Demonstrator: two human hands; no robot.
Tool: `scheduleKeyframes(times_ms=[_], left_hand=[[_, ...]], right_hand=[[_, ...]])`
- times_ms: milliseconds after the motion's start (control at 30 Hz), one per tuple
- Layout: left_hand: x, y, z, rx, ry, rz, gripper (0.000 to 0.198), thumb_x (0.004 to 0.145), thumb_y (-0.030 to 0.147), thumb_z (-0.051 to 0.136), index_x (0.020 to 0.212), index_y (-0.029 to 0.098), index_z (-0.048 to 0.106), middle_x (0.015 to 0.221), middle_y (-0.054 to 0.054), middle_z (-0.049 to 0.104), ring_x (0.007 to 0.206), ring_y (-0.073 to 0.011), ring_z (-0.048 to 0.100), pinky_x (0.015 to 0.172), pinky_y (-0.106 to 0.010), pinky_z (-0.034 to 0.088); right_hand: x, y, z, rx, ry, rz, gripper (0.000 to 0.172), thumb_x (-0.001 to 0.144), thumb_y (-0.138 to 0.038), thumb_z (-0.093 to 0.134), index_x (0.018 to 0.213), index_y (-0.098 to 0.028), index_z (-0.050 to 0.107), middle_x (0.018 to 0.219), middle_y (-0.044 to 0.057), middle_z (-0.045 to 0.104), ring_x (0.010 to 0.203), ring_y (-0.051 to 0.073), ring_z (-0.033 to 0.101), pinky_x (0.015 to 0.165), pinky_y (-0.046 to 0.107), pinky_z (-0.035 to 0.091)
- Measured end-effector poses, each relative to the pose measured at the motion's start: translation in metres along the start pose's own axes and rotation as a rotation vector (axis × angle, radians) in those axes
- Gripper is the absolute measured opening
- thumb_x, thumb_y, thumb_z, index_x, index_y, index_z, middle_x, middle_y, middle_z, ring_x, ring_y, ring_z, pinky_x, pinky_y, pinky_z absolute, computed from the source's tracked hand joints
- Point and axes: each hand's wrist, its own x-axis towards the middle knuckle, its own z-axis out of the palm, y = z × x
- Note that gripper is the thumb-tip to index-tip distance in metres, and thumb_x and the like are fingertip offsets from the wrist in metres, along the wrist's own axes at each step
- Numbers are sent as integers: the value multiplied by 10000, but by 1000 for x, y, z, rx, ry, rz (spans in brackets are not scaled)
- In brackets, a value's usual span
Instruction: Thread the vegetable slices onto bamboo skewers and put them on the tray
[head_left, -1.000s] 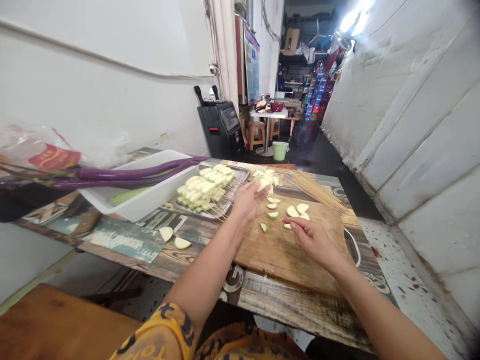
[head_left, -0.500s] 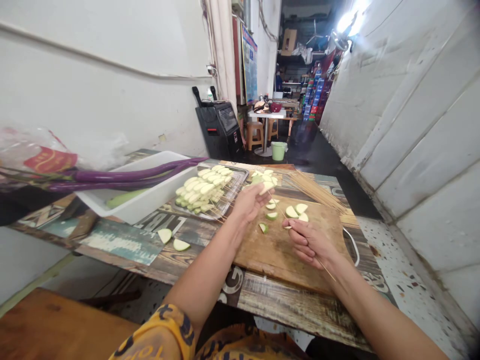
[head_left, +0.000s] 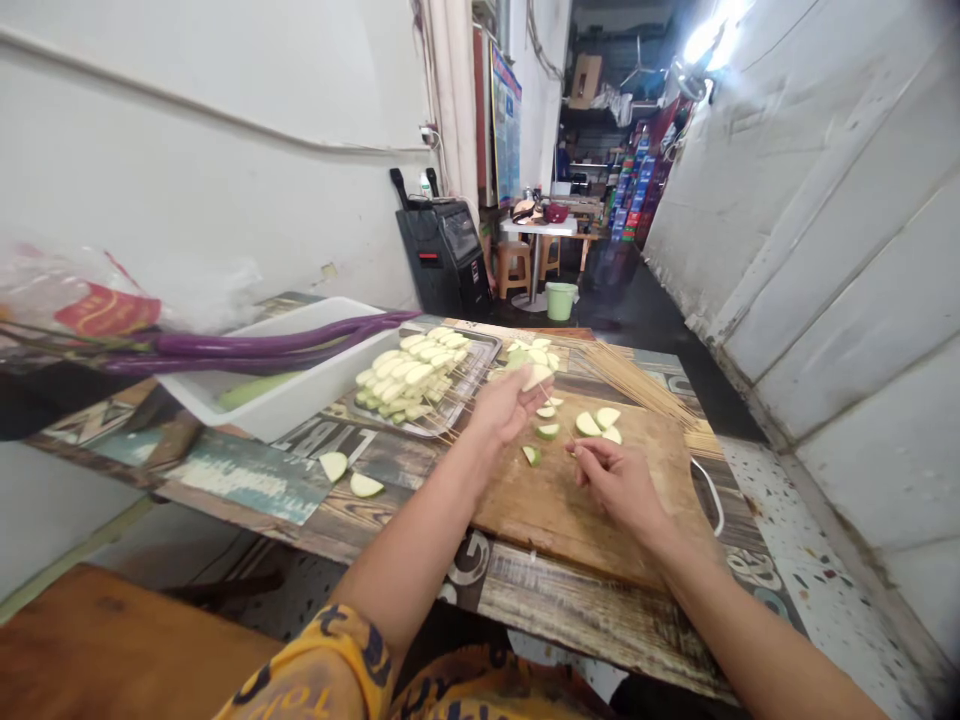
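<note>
My left hand [head_left: 510, 408] is closed on a pale green-skinned vegetable slice [head_left: 537, 376], above the far left of a wooden cutting board [head_left: 585, 530]. Lower and to the right, my right hand [head_left: 611, 480] pinches a thin bamboo skewer [head_left: 571, 440] between thumb and forefinger; it points toward the held slice, and most of it is hidden by the hand. Loose half-round slices [head_left: 589, 424] lie on the board between and beyond my hands. More cut pieces [head_left: 532, 352] are piled just past my left hand.
Skewered slices [head_left: 409, 372] are stacked on a metal tray [head_left: 491, 350] to the left. Behind it, a white bin [head_left: 281, 425] has long purple eggplants [head_left: 285, 345] across it. Bare skewers [head_left: 637, 380] lie at the far right. Two slices [head_left: 366, 485] rest on the table's left.
My right hand has turned, its back now more upward, and its fingers have loosened from a wrapped grip into a pinch. The skewer's rear end no longer shows. My left hand stays nearly still.
</note>
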Motion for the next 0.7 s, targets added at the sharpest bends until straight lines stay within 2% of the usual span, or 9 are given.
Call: scheduleKeyframes(times_ms=[67, 133, 233, 333, 433, 533, 600, 700], left_hand=[[-2, -1, 2, 47, 25, 62, 33, 800, 125, 550, 788, 109, 576, 757, -66, 674, 735, -153, 668, 815, -324, 502], [-3, -3, 3, 83, 55, 102, 29, 792, 120, 557, 774, 109, 576, 741, -58, 671, 718, -148, 666, 814, -325, 500], [-4, -5, 5, 91, 69, 90, 21, 784, 119, 565, 767, 111, 575, 730, -60, 669, 718, -149, 667, 813, -329, 498], [-5, -5, 5, 48, 34, 39, 25, 783, 109, 560, 760, 109, 571, 730, -68, 673, 719, -154, 668, 810, -331, 500], [-5, -4, 5, 5, 17, -4, 16, 777, 106, 567, 767, 106, 581, 738, -73, 676, 729, -153, 667, 817, -321, 501], [-5, -4, 5, -14, 27, -52, 20, 780, 117, 571, 783, 107, 589, 746, -82, 676, 749, -152, 665, 828, -307, 498], [-5, -3, 6, -39, 26, -81, 32, 792, 119, 558, 799, 111, 587, 766, -88, 677, 762, -154, 664, 833, -309, 498], [-5, -3, 6, -89, 10, -116, 47, 803, 115, 538, 820, 120, 582, 806, -90, 678, 772, -156, 663, 838, -322, 500]], right_hand=[[-1, 4, -1, -234, 99, -156, 284, 804, -327, 470, 860, -131, 668, 571, 30, 617, 502, 136, 549, 515, 243, 416], [-3, 8, 0, -458, 185, -284, 279, 814, -301, 456, 875, -147, 681, 678, 71, 671, 593, 169, 591, 585, 266, 423], [-5, 11, 1, -583, 209, -365, 274, 823, -282, 440, 906, -168, 676, 782, 90, 689, 631, 182, 598, 606, 274, 417], [-5, 6, 2, -336, 102, -256, 257, 819, -310, 447, 857, -163, 654, 651, 52, 634, 543, 152, 548, 526, 255, 404], [-5, -6, 2, 145, -89, 63, 248, 800, -385, 486, 835, -167, 598, 474, -58, 435, 330, 73, 334, 341, 208, 281], [-6, -16, 1, 577, -251, 294, 240, 760, -400, 563, 848, -177, 557, 471, -108, 345, 282, 23, 168, 272, 166, 173], [-7, -19, 0, 753, -300, 347, 217, 749, -366, 595, 833, -171, 553, 471, -115, 317, 291, 10, 133, 266, 145, 153], [-8, -20, 0, 855, -292, 366, 198, 760, -339, 597, 836, -162, 553, 469, -119, 283, 298, 7, 110, 261, 137, 147]])
